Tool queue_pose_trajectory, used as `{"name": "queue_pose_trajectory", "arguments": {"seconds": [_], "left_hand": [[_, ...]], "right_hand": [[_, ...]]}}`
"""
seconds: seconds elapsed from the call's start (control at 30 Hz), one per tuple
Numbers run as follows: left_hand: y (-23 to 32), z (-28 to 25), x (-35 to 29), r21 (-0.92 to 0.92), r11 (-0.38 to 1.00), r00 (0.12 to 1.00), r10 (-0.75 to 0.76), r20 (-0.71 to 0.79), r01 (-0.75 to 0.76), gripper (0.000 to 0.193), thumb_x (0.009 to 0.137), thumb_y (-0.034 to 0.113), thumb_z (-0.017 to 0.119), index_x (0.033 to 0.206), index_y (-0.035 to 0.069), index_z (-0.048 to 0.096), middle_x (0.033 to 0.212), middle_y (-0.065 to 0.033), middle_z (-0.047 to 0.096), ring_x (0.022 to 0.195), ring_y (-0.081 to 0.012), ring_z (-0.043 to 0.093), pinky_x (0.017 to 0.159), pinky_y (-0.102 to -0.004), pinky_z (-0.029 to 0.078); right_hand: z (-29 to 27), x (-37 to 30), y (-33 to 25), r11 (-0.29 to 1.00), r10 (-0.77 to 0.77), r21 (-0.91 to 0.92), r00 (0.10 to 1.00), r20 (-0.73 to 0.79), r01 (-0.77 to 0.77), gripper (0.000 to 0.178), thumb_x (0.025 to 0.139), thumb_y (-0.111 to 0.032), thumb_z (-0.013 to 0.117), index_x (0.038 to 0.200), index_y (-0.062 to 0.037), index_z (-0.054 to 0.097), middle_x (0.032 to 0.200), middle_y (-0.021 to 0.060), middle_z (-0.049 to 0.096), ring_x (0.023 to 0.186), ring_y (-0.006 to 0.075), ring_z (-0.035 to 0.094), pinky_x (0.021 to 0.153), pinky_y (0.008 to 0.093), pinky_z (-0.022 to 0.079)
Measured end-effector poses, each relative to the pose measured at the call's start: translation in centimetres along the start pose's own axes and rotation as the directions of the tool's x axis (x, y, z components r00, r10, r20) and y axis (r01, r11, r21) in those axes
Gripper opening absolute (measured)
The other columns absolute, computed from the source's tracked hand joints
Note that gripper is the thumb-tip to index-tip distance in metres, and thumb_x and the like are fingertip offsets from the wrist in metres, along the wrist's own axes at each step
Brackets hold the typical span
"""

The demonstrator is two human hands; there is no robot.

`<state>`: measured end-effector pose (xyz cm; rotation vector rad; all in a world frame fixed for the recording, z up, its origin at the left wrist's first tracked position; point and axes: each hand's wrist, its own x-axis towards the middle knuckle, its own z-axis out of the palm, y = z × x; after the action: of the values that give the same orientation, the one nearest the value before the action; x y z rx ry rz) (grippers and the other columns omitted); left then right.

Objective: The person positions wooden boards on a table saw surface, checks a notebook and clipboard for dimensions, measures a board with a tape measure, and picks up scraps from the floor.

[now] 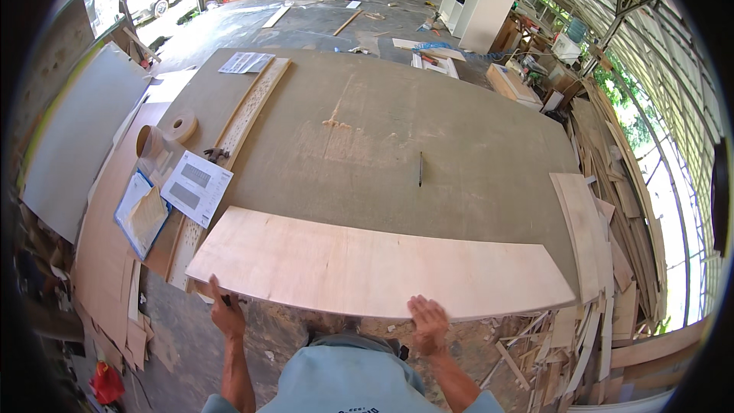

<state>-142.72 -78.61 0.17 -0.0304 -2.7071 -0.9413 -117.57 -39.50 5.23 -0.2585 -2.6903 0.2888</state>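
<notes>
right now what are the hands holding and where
Both hold the plywood board at its near edge: left hand grips near the left corner, right hand lies flat on the edge.

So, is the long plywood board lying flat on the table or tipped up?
Flat. The plywood board rests on the table; the right hand lies flat on its near edge, the left hand grips the near left corner.

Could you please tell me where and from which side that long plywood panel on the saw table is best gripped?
Probably by its near long edge, from the person's side: the plywood panel lies flat across the table, with that edge overhanging slightly. The left hand sits at its near left corner and the right hand presses flat on the near edge. Wide-apart hands should steady such a long, thin sheet.
</notes>
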Motion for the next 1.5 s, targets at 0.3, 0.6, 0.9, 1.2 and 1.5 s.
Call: {"name": "queue_pose_trajectory", "arguments": {"seconds": [0.3,0.6,0.9,1.2,1.5], "left_hand": [[11.4,-3.0,5.2,-0.403,0.915,0.968,-0.092,-0.234,-0.011,0.074,0.089,0.011,0.064,0.151,0.008,0.025,0.068,-0.0045,0.058,0.063,-0.0122,0.049,0.060,-0.0286,0.042],[5.6,3.1,-2.5,-0.201,0.894,0.899,-0.426,-0.100,0.401,0.065,0.079,0.033,0.076,0.131,0.001,0.053,0.061,-0.0086,0.059,0.057,-0.0219,0.055,0.060,-0.0356,0.047],[1.9,5.2,-10.1,-0.109,0.681,0.689,-0.721,0.074,0.724,0.051,0.073,0.043,0.078,0.090,-0.004,0.066,0.080,-0.0176,0.068,0.071,-0.0276,0.064,0.067,-0.0369,0.049],[3.2,7.6,-10.4,-0.556,0.322,0.579,-0.722,0.378,0.766,0.023,0.081,0.020,0.071,0.072,-0.001,0.065,0.068,-0.0008,0.057,0.061,-0.0105,0.049,0.054,-0.0294,0.039],[-0.6,11.2,-10.4,-0.670,0.314,0.550,-0.818,0.170,0.673,0.024,0.079,0.020,0.071,0.075,-0.003,0.066,0.069,-0.0043,0.060,0.058,-0.0137,0.054,0.054,-0.0307,0.044]], "right_hand": [[-8.6,12.2,4.5,0.971,-0.235,0.001,0.960,-0.148,0.238,0.046,0.076,-0.012,0.076,0.120,-0.0157,0.064,0.073,-0.0009,0.055,0.067,0.0171,0.053,0.067,0.0341,0.038],[2.1,16.6,9.6,0.947,0.007,0.319,0.998,0.066,-0.028,0.011,0.082,-0.017,0.072,0.091,-0.0109,0.074,0.065,0.0100,0.061,0.054,0.0211,0.054,0.052,0.0342,0.043],[11.8,17.0,13.1,0.898,0.216,0.279,0.891,0.399,-0.342,0.016,0.086,-0.025,0.068,0.089,-0.0112,0.075,0.068,0.0073,0.067,0.064,0.0186,0.063,0.065,0.0324,0.049],[14.6,17.7,11.5,0.983,-0.036,0.184,0.975,0.218,-0.005,0.035,0.077,-0.026,0.075,0.109,-0.0106,0.070,0.114,0.0111,0.059,0.106,0.0286,0.054,0.092,0.0407,0.042],[5.1,3.6,7.8,0.960,-0.271,0.174,0.870,0.412,0.217,0.089,0.066,-0.057,0.075,0.136,-0.0087,0.049,0.146,0.0261,0.031,0.131,0.0416,0.033,0.104,0.0546,0.028]]}}
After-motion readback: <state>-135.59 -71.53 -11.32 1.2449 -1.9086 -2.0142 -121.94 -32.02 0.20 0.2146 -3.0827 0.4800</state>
